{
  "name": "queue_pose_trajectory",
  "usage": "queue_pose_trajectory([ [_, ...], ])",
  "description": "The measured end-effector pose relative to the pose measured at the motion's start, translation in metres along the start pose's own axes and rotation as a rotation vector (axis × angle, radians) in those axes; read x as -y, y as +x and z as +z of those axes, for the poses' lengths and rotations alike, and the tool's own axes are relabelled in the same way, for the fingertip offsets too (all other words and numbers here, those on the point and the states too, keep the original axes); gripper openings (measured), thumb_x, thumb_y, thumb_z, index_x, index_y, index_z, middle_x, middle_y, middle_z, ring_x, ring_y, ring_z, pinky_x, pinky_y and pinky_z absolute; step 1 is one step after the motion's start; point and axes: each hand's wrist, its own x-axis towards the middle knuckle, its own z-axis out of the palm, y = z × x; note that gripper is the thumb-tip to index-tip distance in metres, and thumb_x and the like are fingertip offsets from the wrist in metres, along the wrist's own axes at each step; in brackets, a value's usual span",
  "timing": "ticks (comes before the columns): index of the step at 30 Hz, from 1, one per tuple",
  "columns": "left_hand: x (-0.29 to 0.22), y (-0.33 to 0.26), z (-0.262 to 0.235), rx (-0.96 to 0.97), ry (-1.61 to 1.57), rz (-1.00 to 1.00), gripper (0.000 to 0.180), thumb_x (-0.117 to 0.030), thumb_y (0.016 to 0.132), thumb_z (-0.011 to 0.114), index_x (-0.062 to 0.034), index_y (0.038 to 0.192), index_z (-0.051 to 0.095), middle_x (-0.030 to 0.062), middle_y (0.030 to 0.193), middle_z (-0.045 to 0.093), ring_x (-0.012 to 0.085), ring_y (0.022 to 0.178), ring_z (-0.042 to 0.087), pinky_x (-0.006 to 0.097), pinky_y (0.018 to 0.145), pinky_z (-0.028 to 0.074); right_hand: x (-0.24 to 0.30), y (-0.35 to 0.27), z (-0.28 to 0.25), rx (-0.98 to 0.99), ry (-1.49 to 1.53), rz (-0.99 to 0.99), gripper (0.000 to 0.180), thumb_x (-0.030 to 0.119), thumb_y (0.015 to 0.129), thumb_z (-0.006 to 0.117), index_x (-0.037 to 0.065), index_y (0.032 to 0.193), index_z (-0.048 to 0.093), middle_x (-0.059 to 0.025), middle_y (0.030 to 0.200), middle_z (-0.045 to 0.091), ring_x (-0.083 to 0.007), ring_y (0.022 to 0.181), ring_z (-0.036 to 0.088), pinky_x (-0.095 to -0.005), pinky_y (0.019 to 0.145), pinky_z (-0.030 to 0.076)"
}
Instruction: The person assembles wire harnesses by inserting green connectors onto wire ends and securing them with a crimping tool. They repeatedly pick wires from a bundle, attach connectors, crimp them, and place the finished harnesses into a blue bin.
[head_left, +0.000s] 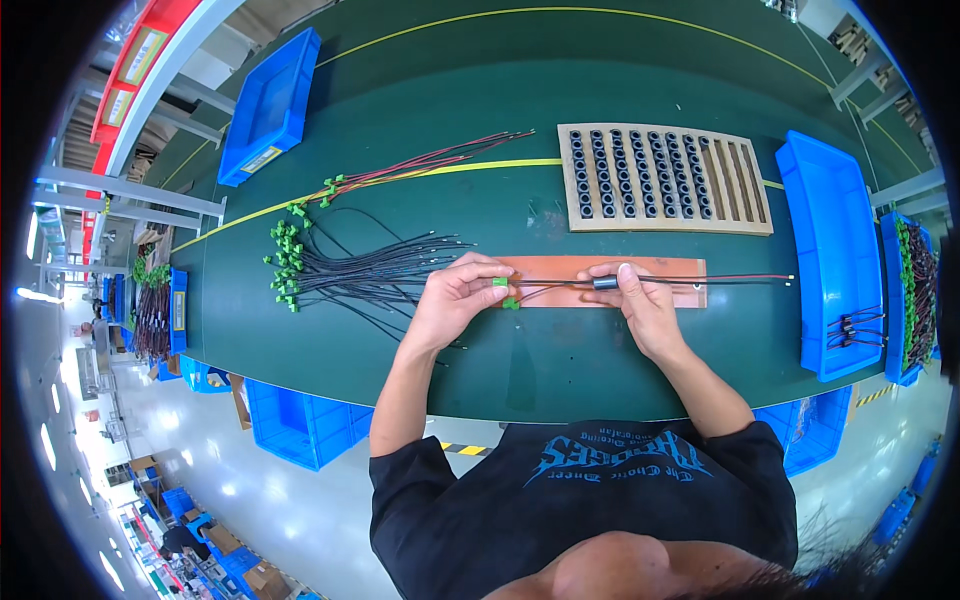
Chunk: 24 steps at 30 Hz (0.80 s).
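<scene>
Table [560, 370], green top, takes up most of my view. I'll place everything off the brown board [560, 296] lying flat near the table's middle.

Blue bin [830, 250] sits well to the right of the board, with a few finished wire pieces in its near end. A second bin [270, 105] is far off to the board's upper left. Wooden tray [665, 178] lies just beyond the board, most of its slots filled with black cores, the right-hand slots bare.

Wire bundle [370, 270], black with green plugs fanned out at its left end, lies just left of the board. Red-black wires [430, 160] lie beyond that bundle, up-left of the board, across a yellow line.

My left hand [455, 300] is at the board's left end, thumb and fingers closed around a green plug [499, 283]. My right hand [640, 300] is over the board's middle, fingertips pinched on a black core [605, 283]. Wire [720, 280] runs from the plug through the core and on past the board's right end, held just above the board.
</scene>
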Motion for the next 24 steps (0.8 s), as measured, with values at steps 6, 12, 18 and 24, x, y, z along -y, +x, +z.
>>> queue_pose_trajectory([
  [6, 0.013, 0.008, 0.0, -0.092, 0.421, 0.175, 0.022, 0.009, 0.092, 0.07, 0.0034, 0.113, 0.074, 0.0114, 0.114, 0.068, 0.0181, 0.102, 0.07, 0.029, 0.093, 0.06, -0.006, 0.002, -0.001, -0.001, 0.023, 0.031, 0.047, 0.035, 0.114, 0.042, -0.006, 0.125, 0.062, -0.0184, 0.125, 0.066, -0.0257, 0.12, 0.065, -0.0416, 0.104, 0.056],
  [12, 0.019, 0.011, -0.005, -0.089, 0.388, 0.265, 0.019, 0.01, 0.091, 0.071, 0.0038, 0.109, 0.076, 0.012, 0.115, 0.069, 0.0189, 0.105, 0.069, 0.03, 0.092, 0.06, -0.007, 0.002, -0.001, -0.022, -0.006, 0.029, 0.047, 0.034, 0.114, 0.04, -0.006, 0.126, 0.061, -0.0174, 0.125, 0.067, -0.0256, 0.114, 0.068, -0.0402, 0.101, 0.058],
  [18, 0.029, 0.012, -0.005, -0.158, 0.306, 0.252, 0.019, 0.004, 0.089, 0.075, 0.0007, 0.107, 0.078, 0.0108, 0.111, 0.072, 0.0184, 0.103, 0.07, 0.03, 0.091, 0.059, -0.001, 0.001, 0.003, -0.029, -0.006, 0.035, 0.047, 0.034, 0.114, 0.04, -0.005, 0.126, 0.062, -0.0174, 0.126, 0.066, -0.025, 0.114, 0.068, -0.039, 0.101, 0.058],
  [24, 0.029, 0.013, 0.005, -0.202, 0.174, 0.209, 0.043, 0.015, 0.089, 0.069, 0.001, 0.13, 0.066, 0.0115, 0.112, 0.069, 0.0201, 0.105, 0.071, 0.033, 0.097, 0.059, -0.004, 0.002, 0.003, -0.015, -0.058, -0.017, 0.046, 0.034, 0.114, 0.04, -0.004, 0.127, 0.063, -0.0155, 0.129, 0.066, -0.0229, 0.118, 0.066, -0.0368, 0.1, 0.056],
])
